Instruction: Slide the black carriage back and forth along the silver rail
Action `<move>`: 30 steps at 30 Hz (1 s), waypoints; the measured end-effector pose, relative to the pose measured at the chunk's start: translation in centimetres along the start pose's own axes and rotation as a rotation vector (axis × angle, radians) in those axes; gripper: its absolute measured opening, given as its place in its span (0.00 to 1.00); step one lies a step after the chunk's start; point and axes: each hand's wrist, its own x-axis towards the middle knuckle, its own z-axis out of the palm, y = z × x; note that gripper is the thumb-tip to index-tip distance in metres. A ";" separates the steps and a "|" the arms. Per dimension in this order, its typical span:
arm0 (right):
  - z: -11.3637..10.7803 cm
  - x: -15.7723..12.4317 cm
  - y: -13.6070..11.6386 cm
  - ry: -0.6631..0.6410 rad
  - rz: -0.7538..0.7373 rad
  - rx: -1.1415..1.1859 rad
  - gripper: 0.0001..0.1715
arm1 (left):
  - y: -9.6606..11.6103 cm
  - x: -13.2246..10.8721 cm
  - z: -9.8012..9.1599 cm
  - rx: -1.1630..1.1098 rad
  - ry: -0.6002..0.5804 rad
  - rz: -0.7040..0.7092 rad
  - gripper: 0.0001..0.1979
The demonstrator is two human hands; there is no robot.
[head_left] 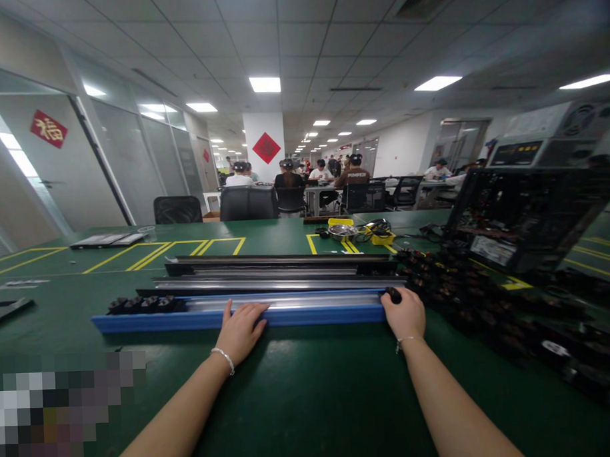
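A long blue channel (pixel 318 315) with a shiny metal strip inside lies across the green table in front of me. Several small black parts (pixel 142 304) sit in a row at its left end. My left hand (pixel 242 332) rests with spread fingers on the channel's near wall, around its middle. At the right end, my right hand (pixel 404 313) is closed on a small black part (pixel 393 295), whose exact kind I cannot make out. That part is at the channel's end, beside the inner strip.
Dark metal channels (pixel 281 272) lie just behind the blue one. A heap of small black parts (pixel 467 296) spreads on the right, before an opened computer case (pixel 524 214). Yellow items and cables (pixel 380 232) lie farther back. People (pixel 356 177) sit at distant tables.
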 end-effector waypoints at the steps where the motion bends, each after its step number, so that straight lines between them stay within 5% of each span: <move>1: 0.0 0.0 0.0 0.003 0.003 0.008 0.21 | 0.0 0.0 0.0 -0.001 0.003 0.002 0.16; 30: -1.2 0.9 0.6 -0.038 0.233 0.063 0.25 | -0.1 0.0 0.1 -0.015 0.009 0.005 0.16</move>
